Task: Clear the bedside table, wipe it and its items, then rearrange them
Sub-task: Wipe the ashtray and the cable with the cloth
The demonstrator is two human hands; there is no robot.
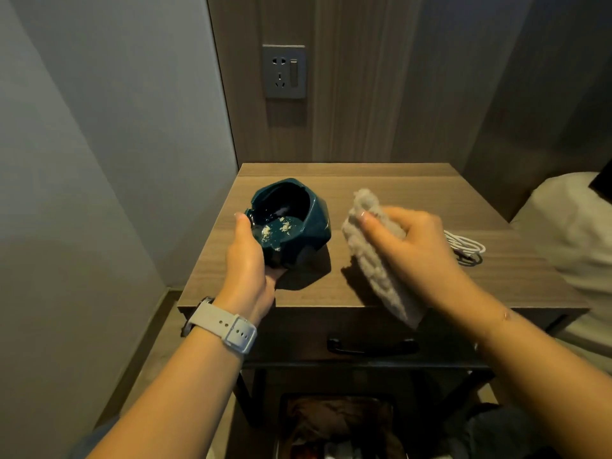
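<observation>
Ashtray [291, 223] near table [414, 187] left edge

Single head-worn view, looking forward and steeply down at the desk [381, 180] from close range.

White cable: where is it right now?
Head view: the white cable lies coiled on the bedside table, right side, just behind the right hand.

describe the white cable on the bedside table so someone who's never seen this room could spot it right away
Start at the wooden bedside table under the wall socket. Go to its right side, beside the bed's white pillow: the white cable lies there coiled in loose loops, behind the right hand. It is the only thin, looped thing there.
</observation>
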